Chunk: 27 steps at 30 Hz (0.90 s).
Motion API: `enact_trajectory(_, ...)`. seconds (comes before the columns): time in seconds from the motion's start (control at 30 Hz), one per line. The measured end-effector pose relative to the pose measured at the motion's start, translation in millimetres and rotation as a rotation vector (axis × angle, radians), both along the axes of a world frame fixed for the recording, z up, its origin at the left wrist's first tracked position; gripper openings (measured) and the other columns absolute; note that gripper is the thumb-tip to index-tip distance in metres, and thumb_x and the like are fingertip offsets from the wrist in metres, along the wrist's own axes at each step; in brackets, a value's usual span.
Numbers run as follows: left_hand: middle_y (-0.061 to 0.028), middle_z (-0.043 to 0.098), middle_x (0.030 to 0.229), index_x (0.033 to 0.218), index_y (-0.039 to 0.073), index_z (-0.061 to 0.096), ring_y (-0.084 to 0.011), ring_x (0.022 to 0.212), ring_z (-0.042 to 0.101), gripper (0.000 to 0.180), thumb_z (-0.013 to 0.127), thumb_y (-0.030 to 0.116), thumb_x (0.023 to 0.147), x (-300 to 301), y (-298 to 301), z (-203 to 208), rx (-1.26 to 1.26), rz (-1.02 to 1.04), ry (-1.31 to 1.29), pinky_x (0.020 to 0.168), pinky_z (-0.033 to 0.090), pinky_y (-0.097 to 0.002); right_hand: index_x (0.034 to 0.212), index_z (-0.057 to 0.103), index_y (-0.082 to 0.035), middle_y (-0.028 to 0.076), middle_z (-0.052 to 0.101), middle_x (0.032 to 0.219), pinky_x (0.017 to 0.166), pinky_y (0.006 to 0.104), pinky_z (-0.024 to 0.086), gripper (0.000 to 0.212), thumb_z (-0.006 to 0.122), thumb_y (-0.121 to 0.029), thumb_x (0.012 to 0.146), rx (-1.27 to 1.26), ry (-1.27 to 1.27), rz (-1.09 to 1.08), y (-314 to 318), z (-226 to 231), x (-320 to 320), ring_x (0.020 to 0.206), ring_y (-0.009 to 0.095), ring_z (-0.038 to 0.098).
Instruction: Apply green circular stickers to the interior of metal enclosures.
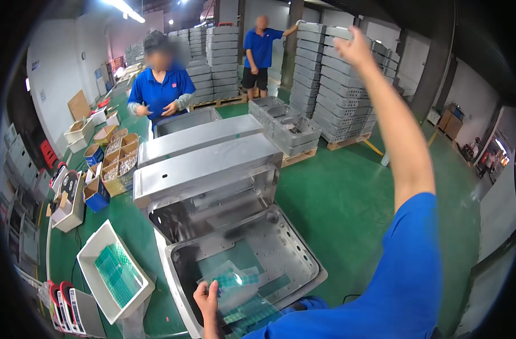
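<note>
My left hand (207, 300) pinches a clear sheet of green round stickers (235, 280) between thumb and fingers. The sheet hangs over an open grey metal housing (295, 240) with holes along its side wall. More green-dotted sheets (252, 312) lie at the housing's near edge, below that hand. High at the upper right, my right hand (355, 50) is raised at the end of an outstretched arm. Its fingers are apart and nothing shows in them. In the picture it overlaps the tall stacks of grey metal housings (340, 85) further back.
Beyond the open housing stand further metal housings (207, 161). A white bin (88, 254) with green sheets sits to the left, near boxes of small parts (119, 164). Across the bench stands a co-worker (162, 90); another person (261, 51) touches the far stacks.
</note>
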<state>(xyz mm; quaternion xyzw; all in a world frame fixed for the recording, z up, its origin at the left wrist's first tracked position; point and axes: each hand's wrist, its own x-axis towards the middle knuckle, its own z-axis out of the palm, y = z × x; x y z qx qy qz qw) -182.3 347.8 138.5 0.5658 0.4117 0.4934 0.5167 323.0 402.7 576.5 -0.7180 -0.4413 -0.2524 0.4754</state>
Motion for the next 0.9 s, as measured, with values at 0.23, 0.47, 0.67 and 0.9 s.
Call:
enact_trajectory(0.23, 0.0023, 0.052, 0.061, 0.069, 0.001, 0.054, -0.0035, 0.054, 0.044, 0.015, 0.061, 0.010, 0.079, 1.0, -4.2, -13.2, -0.055, -0.013, -0.046, 0.049, 0.035, -0.0174, 0.099, 0.043, 0.002, 0.013, 0.060, 0.062, 0.043, 0.0310, 0.044, 0.039, 0.058, -0.017, 0.068, -0.201, -0.033, -0.354, -53.2, 99.3, 53.0, 0.049, 0.018, 0.057)
enact_trajectory(0.47, 0.0041, 0.049, 0.062, 0.066, 0.002, 0.051, -0.0021, 0.057, 0.040, 0.016, 0.061, 0.007, 0.078, 1.8, -6.1, -16.3, -0.097, -0.016, -0.127, 0.050, 0.033, -0.0164, 0.112, 0.044, 0.000, 0.008, 0.063, 0.075, 0.062, 0.0275, 0.048, 0.047, 0.062, -0.023, 0.075, -0.245, -0.079, 0.236, -25.6, -31.7, -30.4, 0.068, 0.014, 0.060)
enact_trajectory(0.67, 0.0028, 0.045, 0.055, 0.062, 0.000, 0.049, -0.0036, 0.051, 0.039, 0.020, 0.061, 0.005, 0.077, 12.1, -15.3, 7.5, 0.054, -0.060, -0.005, 0.046, 0.031, -0.0186, 0.093, 0.057, -0.004, 0.012, 0.056, 0.089, 0.076, 0.0366, 0.043, 0.033, 0.065, -0.026, 0.071, -0.574, -0.020, 1.196, -70.0, -313.7, -254.1, 0.085, 0.028, 0.053)
enact_trajectory(0.9, -0.0006, 0.046, 0.055, 0.063, -0.001, 0.050, -0.0061, 0.051, 0.038, 0.017, 0.062, 0.004, 0.075, -4.6, -25.9, 10.4, 0.086, -0.087, 0.160, 0.047, 0.031, -0.0205, 0.090, 0.056, -0.003, 0.008, 0.058, 0.080, 0.072, 0.0313, 0.045, 0.021, 0.061, -0.016, 0.075, -0.756, 0.530, 1.193, -99.8, -395.2, -327.4, 0.077, 0.021, 0.056)
